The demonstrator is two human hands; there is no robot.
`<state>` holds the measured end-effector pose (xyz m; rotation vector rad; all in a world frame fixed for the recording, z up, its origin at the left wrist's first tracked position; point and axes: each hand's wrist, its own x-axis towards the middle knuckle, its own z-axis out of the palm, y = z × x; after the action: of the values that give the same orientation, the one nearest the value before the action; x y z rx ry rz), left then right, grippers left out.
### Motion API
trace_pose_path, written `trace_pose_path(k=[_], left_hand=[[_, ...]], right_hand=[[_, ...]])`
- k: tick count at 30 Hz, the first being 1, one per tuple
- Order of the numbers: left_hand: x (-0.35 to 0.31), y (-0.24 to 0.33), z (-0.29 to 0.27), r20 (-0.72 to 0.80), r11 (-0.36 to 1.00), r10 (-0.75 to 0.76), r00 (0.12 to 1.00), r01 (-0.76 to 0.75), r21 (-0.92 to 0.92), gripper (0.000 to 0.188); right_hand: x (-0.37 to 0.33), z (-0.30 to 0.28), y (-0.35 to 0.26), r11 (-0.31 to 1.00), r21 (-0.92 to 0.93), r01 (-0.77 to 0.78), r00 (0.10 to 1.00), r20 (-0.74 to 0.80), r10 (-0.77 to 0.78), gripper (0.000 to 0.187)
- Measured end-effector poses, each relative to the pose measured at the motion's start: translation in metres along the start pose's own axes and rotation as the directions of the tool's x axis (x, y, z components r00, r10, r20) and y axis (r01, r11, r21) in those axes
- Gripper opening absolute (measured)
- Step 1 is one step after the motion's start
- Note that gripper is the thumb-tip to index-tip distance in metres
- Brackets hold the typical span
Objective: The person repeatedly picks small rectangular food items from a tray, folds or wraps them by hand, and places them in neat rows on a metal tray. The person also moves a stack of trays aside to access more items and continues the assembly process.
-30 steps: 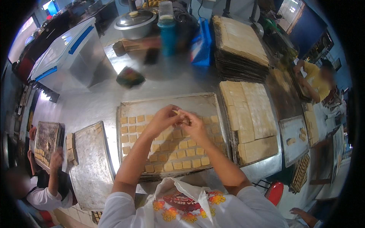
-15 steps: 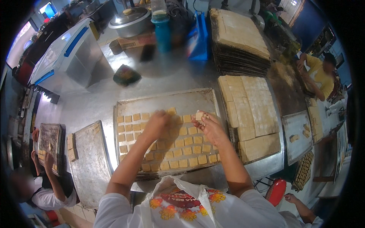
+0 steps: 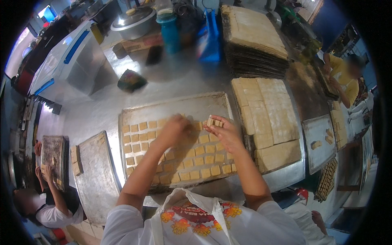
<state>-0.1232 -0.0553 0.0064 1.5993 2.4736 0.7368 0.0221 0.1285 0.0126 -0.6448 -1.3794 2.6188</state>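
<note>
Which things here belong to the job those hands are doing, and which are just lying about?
Seem part of the job:
right hand, holding a few biscuit-like squares
left hand, over the metal tray of such squares

Seem just lying about:
teal tumbler
blue bag
clear plastic bin with blue latches
lidded pot

Your metal table carries a tray at mid-frame, a clear bin (blue-latched, you'll notice) at upper left, and a teal bottle near top centre.
</note>
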Motion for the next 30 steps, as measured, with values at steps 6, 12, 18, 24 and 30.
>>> trace_pose_path(k=[6, 12, 18, 24, 30], left_hand=[[0.015, -0.018, -0.011, -0.048, 0.99, -0.14, 0.989, 0.141, 0.018, 0.033], [0.018, -0.011, -0.01, -0.069, 0.99, -0.124, 0.99, 0.118, -0.082, 0.031], [0.034, 0.02, -0.002, 0.086, 0.648, -0.287, 0.954, 0.26, -0.716, 0.017], [0.045, 0.008, 0.0, 0.092, 0.655, -0.292, 0.952, 0.269, -0.706, 0.015], [0.045, -0.005, 0.005, -0.048, 0.98, -0.192, 0.98, 0.189, -0.065, 0.015]], right_hand=[[0.007, 0.0, 0.001, 0.997, -0.081, 0.013, 0.999, -0.047, -0.017, 0.039], [0.017, 0.002, 0.01, 0.949, -0.304, 0.087, 0.995, -0.021, -0.099, 0.038], [0.03, 0.014, 0.019, 0.96, -0.235, 0.15, 0.987, 0.092, -0.132, 0.038], [0.034, 0.01, 0.019, 0.992, -0.095, 0.084, 0.996, 0.03, -0.081, 0.038], [0.029, 0.004, 0.005, 0.997, -0.074, 0.029, 0.997, -0.067, -0.034, 0.035]])
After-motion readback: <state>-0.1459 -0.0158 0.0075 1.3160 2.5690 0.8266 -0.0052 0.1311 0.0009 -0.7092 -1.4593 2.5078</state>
